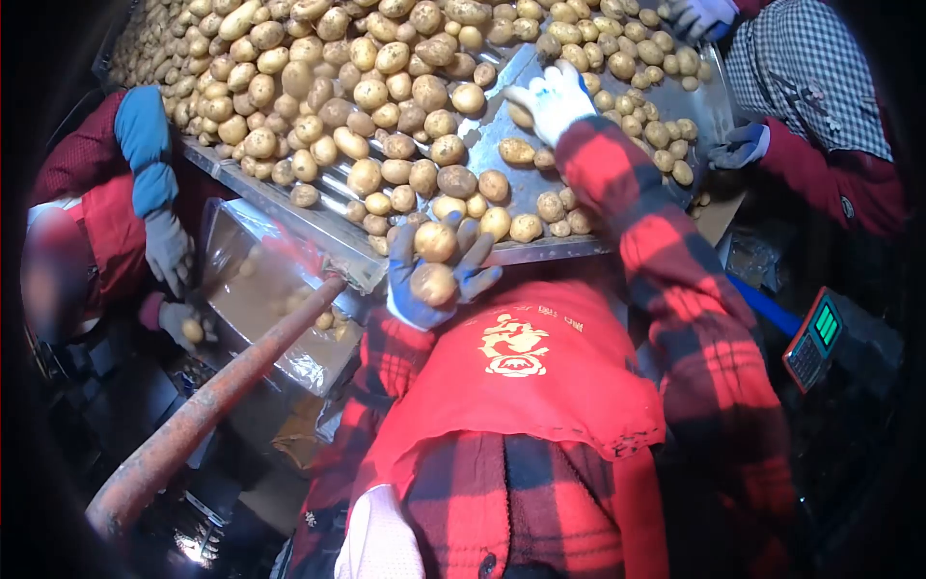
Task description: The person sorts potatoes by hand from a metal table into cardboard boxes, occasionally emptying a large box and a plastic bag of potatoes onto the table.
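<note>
My left hand [421, 301], in a blue and grey glove, is palm up at the near edge of the metal sorting table [333, 236]. Its fingers curl around two potatoes, an upper potato [435, 241] and a lower potato [433, 285]. My right hand [559, 104], in a white glove, reaches out over the table, back of the hand up. The thumb stretches out to the left, apart from the fingers. A potato [520, 115] lies just under that thumb, partly hidden by the hand. More potatoes [516, 151] lie near the wrist.
A large heap of potatoes [289, 77] covers the table's left and far side. One person's gloved hand [170, 253] is at left, beside a plastic-lined box [280, 338]. Another person's hand [740, 147] is at right. A rusty pipe [222, 396] and a digital scale [813, 340] stand near.
</note>
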Tool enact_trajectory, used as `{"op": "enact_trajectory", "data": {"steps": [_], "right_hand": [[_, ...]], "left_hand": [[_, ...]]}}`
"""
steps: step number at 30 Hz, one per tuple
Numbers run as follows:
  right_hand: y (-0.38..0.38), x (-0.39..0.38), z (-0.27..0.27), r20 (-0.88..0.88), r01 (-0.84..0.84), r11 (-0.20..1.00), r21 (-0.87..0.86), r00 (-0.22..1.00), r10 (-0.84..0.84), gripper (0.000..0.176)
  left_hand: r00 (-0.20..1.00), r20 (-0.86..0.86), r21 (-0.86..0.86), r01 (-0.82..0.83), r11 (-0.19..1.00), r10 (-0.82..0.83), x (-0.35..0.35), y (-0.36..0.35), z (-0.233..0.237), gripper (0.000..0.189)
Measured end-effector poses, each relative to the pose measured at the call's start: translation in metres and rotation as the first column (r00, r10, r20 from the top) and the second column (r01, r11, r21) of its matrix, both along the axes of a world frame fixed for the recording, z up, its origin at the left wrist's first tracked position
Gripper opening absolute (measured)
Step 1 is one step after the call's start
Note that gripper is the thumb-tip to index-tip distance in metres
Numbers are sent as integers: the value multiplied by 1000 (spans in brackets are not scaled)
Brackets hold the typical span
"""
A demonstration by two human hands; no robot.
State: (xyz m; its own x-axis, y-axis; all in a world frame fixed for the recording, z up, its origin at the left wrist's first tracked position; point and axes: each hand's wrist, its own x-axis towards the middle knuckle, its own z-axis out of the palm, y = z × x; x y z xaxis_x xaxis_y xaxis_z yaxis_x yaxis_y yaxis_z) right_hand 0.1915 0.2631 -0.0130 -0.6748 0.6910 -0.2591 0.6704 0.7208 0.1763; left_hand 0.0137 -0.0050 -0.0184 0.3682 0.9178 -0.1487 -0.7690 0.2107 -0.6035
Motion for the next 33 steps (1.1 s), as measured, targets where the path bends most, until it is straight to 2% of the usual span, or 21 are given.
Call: {"op": "enact_trajectory", "data": {"steps": [1, 2, 4, 6, 8, 9, 10, 12, 14, 15, 16, 18, 19, 20, 22, 24, 26, 28, 30, 32, 33], "right_hand": [[1, -6, 2, -193, -2, 999, 41, 981, 10, 37], [-4, -9, 5, -195, 3, 999, 46, 981, 6, 37], [-36, -17, 14, -443, 177, 977, -119, 871, -212, 32], [-99, -9, 8, -752, -49, 976, -213, 646, -131, 30], [-124, 0, 27, -675, 60, 964, -259, 703, -226, 36], [-118, 14, 25, -617, 211, 946, -248, 718, -322, 42], [-110, 28, 26, -437, 386, 901, -197, 788, -434, 46], [-83, 56, -47, -770, 307, 951, -45, 595, -228, 45], [-75, 30, -32, -263, 372, 928, 3, 896, -358, 44], [-63, 23, -39, -146, 444, 895, 48, 889, -434, 48], [-53, 17, -23, -58, 504, 863, -29, 861, -505, 50], [-47, 39, -31, -375, 468, 847, -253, 759, -532, 52], [-56, 36, -15, -444, 419, 862, -286, 739, -507, 55], [-68, 26, -11, -563, 358, 919, -163, 731, -385, 51], [-76, -12, 11, -365, 204, 952, -228, 889, -278, 44], [-90, -42, -43, -434, 162, 984, -73, 883, -178, 38], [-69, -67, -35, -221, 222, 956, -195, 939, -263, 37], [-74, -55, -24, -324, 279, 927, -251, 878, -352, 44], [-102, -37, 18, -551, 138, 917, -374, 762, -340, 51], [-137, -13, 21, -793, -140, 885, -443, 521, -315, 34], [-137, 3, 27, -734, 36, 999, -38, 678, -53, 39]], "left_hand": [[923, -359, -73, 118, 990, -136, 2, 10, -1, 65], [874, -457, -84, 141, 986, -164, 4, 19, 1, 60], [845, -523, -20, 115, 993, -109, 5, 29, -2, 58], [878, -470, -107, 42, 993, -88, 4, 31, -12, 59], [851, -512, -163, 33, 986, -113, 3, 34, -4, 57], [902, -422, -175, 16, 984, -90, 0, 31, -4, 60], [941, -332, -186, 2, 982, -65, -3, 29, -3, 63], [926, -369, -169, 24, 985, -86, -3, 24, -7, 63], [887, -438, -160, 85, 983, -148, -1, 22, -3, 60], [881, -445, -147, 103, 984, -159, 1, 20, 1, 61], [876, -453, -128, 118, 985, -164, 3, 20, 3, 62], [916, -375, -101, 110, 989, -140, 2, 11, -2, 66], [927, -349, -59, 124, 991, -136, 0, 7, -3, 67], [938, -320, -19, 137, 990, -136, -1, 1, -4, 68], [922, -366, 2, 137, 991, -126, 1, -6, -8, 67], [917, -365, -104, 131, 986, -160, 2, -4, -4, 67], [895, -423, -70, 126, 990, -143, 2, -2, -5, 66], [889, -441, -86, 96, 992, -124, 0, 0, -2, 64], [904, -423, -80, 33, 996, -64, -3, -2, -17, 64], [914, -407, -89, -30, 996, -8, -1, -2, -18, 65], [892, -452, -111, -25, 993, -28, 1, 5, -9, 64]]}}
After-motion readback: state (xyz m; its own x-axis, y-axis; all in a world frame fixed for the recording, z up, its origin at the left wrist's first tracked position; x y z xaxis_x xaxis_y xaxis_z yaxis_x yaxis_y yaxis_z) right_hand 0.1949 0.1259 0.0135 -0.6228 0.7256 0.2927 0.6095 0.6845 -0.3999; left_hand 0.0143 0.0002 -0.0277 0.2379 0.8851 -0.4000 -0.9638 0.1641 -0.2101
